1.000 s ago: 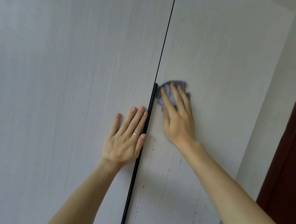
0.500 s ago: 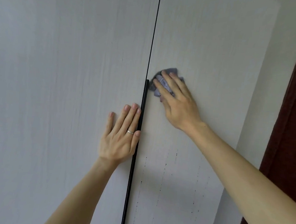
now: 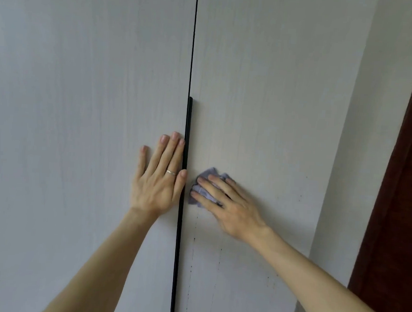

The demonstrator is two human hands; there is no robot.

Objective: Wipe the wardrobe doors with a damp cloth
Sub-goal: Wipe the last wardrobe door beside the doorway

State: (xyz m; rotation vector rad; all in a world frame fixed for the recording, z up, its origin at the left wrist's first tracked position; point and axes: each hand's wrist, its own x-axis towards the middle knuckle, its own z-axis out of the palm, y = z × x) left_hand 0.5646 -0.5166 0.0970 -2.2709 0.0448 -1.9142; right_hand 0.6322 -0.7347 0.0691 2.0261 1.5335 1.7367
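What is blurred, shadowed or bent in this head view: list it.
Head view: right hand and purple cloth slightly motion-smeared; left hand sharp on the left door. Soft, even light, no glare; faint shading beneath the arms. Wide-angle bowing tilts the brown door at right.

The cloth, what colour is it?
The cloth is pale purple-grey, seen in the head view under the right hand.

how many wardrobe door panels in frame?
2. The left door has the bare left hand flat on it; the right door has the right hand pressing the cloth to it. More may lie outside the frame on the left.
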